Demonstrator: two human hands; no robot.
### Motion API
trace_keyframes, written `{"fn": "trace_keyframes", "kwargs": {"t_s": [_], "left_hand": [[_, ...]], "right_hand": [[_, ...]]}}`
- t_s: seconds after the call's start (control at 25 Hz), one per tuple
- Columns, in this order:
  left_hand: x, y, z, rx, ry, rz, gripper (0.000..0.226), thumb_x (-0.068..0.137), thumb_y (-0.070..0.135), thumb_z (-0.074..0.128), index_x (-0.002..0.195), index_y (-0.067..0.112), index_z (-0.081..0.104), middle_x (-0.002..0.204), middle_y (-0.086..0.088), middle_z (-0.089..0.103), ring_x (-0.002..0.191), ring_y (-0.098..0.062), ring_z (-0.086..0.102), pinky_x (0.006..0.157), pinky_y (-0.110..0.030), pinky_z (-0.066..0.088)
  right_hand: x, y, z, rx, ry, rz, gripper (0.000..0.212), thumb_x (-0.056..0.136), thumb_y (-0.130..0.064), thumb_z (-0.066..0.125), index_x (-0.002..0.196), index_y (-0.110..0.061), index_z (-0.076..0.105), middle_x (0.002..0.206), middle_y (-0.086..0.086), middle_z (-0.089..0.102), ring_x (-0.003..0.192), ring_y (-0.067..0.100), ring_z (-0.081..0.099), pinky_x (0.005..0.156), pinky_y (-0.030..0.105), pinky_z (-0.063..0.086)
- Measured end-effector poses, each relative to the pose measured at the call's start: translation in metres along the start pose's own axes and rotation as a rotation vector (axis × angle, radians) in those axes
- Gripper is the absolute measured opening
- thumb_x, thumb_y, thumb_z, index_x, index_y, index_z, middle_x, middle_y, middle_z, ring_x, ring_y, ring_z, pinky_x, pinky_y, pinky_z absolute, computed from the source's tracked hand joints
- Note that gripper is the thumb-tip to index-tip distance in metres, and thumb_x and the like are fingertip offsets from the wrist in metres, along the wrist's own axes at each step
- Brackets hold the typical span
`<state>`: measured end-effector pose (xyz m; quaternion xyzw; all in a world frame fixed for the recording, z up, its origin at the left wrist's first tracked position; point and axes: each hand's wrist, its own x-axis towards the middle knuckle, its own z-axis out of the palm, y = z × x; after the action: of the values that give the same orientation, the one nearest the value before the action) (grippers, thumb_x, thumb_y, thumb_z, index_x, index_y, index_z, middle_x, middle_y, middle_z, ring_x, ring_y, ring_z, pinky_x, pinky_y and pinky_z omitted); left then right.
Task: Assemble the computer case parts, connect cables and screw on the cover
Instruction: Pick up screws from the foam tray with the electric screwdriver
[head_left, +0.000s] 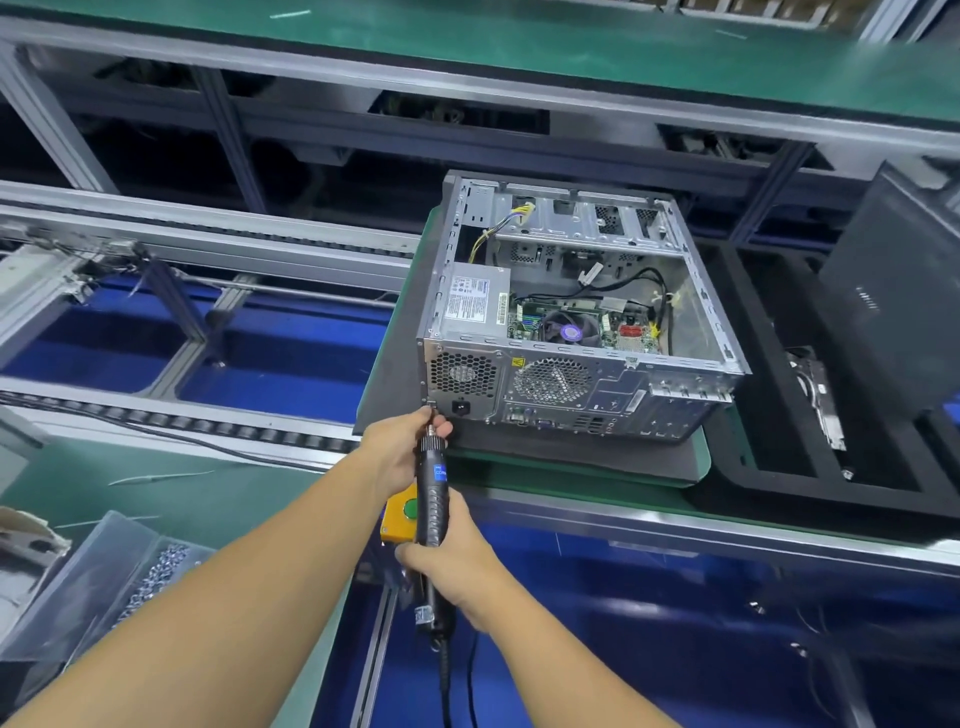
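An open grey computer case (571, 395) lies on its side on a dark pallet (395, 374), its rear panel facing me. Inside I see the power supply (475, 301), the motherboard with its fan (569, 330) and black and yellow cables. A black electric screwdriver (434, 499) points up at the lower left corner of the rear panel. My right hand (457, 561) grips its body. My left hand (400, 452) pinches its tip close to the case; the bit's end is hidden by my fingers.
A clear bin of silver screws (150, 577) sits at the lower left. A yellow box with a green button (402, 514) is behind the screwdriver. A black side panel (893, 291) leans at the right over a black foam tray (779, 467). Conveyor rails (208, 249) run left.
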<state>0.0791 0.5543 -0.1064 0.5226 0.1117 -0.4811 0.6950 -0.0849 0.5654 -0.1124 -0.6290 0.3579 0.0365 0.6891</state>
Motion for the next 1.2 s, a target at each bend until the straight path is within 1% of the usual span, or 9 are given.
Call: {"fn": "trace_keyframes", "kwargs": {"t_s": [0.2,0.4,0.6,0.68,0.76,0.84,0.92,1.04,1.2], "left_hand": [[-0.001,0.003,-0.001,0.079,-0.025,-0.008,0.013,0.102,0.015,0.05,0.094,0.006,0.056,0.079,-0.006,0.06,0.063,-0.017,0.059,0.083,-0.033,0.048],[0.002,0.002,0.0,0.095,0.009,0.009,0.013,0.1,0.016,0.054,0.096,0.005,0.059,0.077,-0.006,0.064,0.063,-0.017,0.063,0.089,-0.036,0.051],[-0.006,0.005,0.004,0.147,0.118,0.046,0.013,0.098,0.015,0.058,0.098,0.003,0.062,0.083,-0.01,0.069,0.067,-0.022,0.068,0.066,-0.031,0.056],[-0.014,0.015,0.0,0.423,0.347,0.235,0.016,0.096,0.015,0.052,0.098,0.005,0.065,0.091,-0.011,0.07,0.08,-0.027,0.07,0.066,-0.032,0.055],[-0.026,0.034,-0.007,0.808,0.536,0.664,0.02,0.09,0.015,0.044,0.098,0.014,0.062,0.103,-0.005,0.063,0.099,-0.029,0.062,0.08,-0.033,0.047],[-0.038,0.064,-0.006,1.267,0.316,1.234,0.04,0.082,0.011,0.04,0.116,0.017,0.062,0.129,-0.003,0.054,0.122,-0.025,0.05,0.1,-0.032,0.039],[-0.036,0.095,0.008,1.731,-0.095,1.488,0.061,0.082,0.005,0.037,0.14,0.015,0.051,0.153,-0.005,0.04,0.144,-0.024,0.031,0.116,-0.035,0.027],[-0.034,0.113,0.027,1.894,-0.331,1.233,0.072,0.084,-0.011,0.036,0.15,0.016,0.038,0.158,0.002,0.031,0.15,-0.021,0.018,0.121,-0.025,0.012],[-0.032,0.109,0.03,1.788,-0.264,1.121,0.079,0.082,-0.018,0.032,0.149,0.022,0.041,0.156,0.011,0.032,0.149,-0.009,0.016,0.106,0.003,-0.003]], "right_hand": [[0.001,0.003,0.004,0.044,0.006,-0.003,0.061,0.073,-0.022,0.073,0.121,-0.049,0.044,0.112,0.009,0.066,0.092,0.025,0.069,0.079,0.037,0.062],[0.001,0.002,0.001,0.051,0.019,-0.008,0.06,0.075,-0.019,0.073,0.122,-0.044,0.046,0.111,0.011,0.067,0.099,0.035,0.069,0.084,0.05,0.061],[0.003,-0.001,0.004,0.075,-0.002,-0.018,0.057,0.073,-0.02,0.075,0.118,-0.041,0.047,0.115,0.012,0.067,0.091,0.027,0.07,0.081,0.042,0.063],[0.003,0.0,0.007,0.077,0.009,-0.025,0.055,0.072,-0.023,0.075,0.116,-0.04,0.048,0.111,0.009,0.068,0.093,0.029,0.069,0.088,0.047,0.06],[0.003,-0.002,0.008,0.12,0.001,-0.024,0.053,0.073,-0.022,0.076,0.115,-0.038,0.048,0.101,0.008,0.066,0.083,0.023,0.066,0.085,0.046,0.061],[0.001,-0.005,0.009,0.18,-0.029,-0.018,0.052,0.074,-0.02,0.077,0.116,-0.035,0.049,0.098,0.007,0.064,0.079,0.02,0.065,0.074,0.04,0.062],[-0.001,-0.007,0.011,0.236,-0.044,-0.009,0.053,0.076,-0.017,0.078,0.118,-0.032,0.049,0.098,0.008,0.064,0.076,0.02,0.065,0.066,0.033,0.059],[-0.002,-0.009,0.012,0.247,-0.037,0.005,0.052,0.078,-0.016,0.078,0.12,-0.031,0.05,0.102,0.009,0.065,0.078,0.021,0.066,0.069,0.034,0.06],[0.0,-0.008,0.009,0.227,-0.022,0.013,0.048,0.081,-0.011,0.075,0.117,-0.031,0.051,0.104,0.015,0.065,0.079,0.024,0.064,0.08,0.049,0.061]]}}
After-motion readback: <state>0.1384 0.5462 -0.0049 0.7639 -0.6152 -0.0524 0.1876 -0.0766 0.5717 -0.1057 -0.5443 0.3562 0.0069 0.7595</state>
